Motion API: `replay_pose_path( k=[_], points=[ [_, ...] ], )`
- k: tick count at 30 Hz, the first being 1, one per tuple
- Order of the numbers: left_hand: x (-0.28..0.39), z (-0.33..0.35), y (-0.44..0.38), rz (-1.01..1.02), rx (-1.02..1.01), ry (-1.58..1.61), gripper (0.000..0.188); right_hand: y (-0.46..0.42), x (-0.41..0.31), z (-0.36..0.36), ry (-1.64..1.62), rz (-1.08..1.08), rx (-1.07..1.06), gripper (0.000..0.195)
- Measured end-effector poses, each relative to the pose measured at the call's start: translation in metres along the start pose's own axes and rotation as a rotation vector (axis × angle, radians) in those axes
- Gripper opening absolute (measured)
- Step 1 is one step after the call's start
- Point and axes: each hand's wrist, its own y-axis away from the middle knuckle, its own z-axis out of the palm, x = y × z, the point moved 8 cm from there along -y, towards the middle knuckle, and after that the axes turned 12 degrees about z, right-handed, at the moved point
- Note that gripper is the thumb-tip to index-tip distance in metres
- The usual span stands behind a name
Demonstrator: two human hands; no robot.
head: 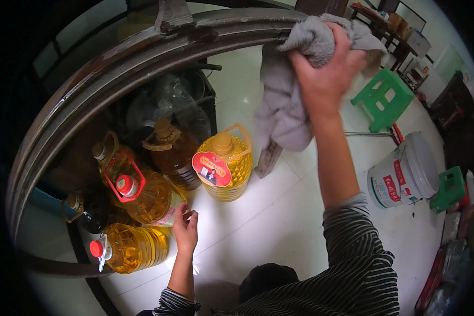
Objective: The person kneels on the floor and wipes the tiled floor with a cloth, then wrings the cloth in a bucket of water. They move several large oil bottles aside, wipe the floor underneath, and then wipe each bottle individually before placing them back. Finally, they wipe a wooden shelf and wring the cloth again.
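Observation:
My right hand (328, 71) grips a bunched grey cloth (286, 106) against the right part of a dark wooden rail (142, 47), and the cloth hangs down over a wooden leg (268, 160). Low at the left, my left hand (186, 227) has bent, spread fingers beside a red-capped oil bottle (148, 201); whether they touch it is unclear. Below that stands or leans another red-capped bottle of yellow oil (136, 247). A yellow-capped oil bottle (227, 170) with a red label is on the floor between my hands. Behind are several darker bottles (173, 158).
On the tiled floor (252, 229) at the right are a green plastic stool (387, 98), a white plastic bucket (399, 173) and a smaller green stool (450, 189). Packaged goods (452, 252) line the right edge. A dark container with clear plastic film (177, 94) sits behind the bottles.

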Motion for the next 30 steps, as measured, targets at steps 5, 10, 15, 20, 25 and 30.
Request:
replay_pose_path(
  k=[5,10,15,20,25,30],
  points=[
    [0.002,0.03,0.006,-0.065,-0.065,0.096,0.046,0.109,0.079,0.03,-0.02,0.419,0.053,0.096],
    [0.016,0.007,0.0,-0.049,0.002,0.136,0.044,0.269,0.142,0.04,0.091,0.806,-0.276,0.099],
    [0.042,-0.026,-0.022,0.037,0.142,0.231,0.038,0.282,0.171,0.038,-0.247,1.063,-0.562,0.093],
    [0.036,-0.055,-0.019,0.031,0.203,0.231,0.031,0.124,0.082,0.008,-0.442,0.698,-0.351,0.083],
    [0.035,-0.036,-0.018,0.024,0.167,0.294,0.028,0.024,0.041,0.012,-0.206,0.271,0.03,0.071],
    [0.065,-0.031,-0.022,0.046,0.145,0.35,0.027,0.102,0.089,0.042,0.17,0.19,-0.185,0.054]
  ],
)
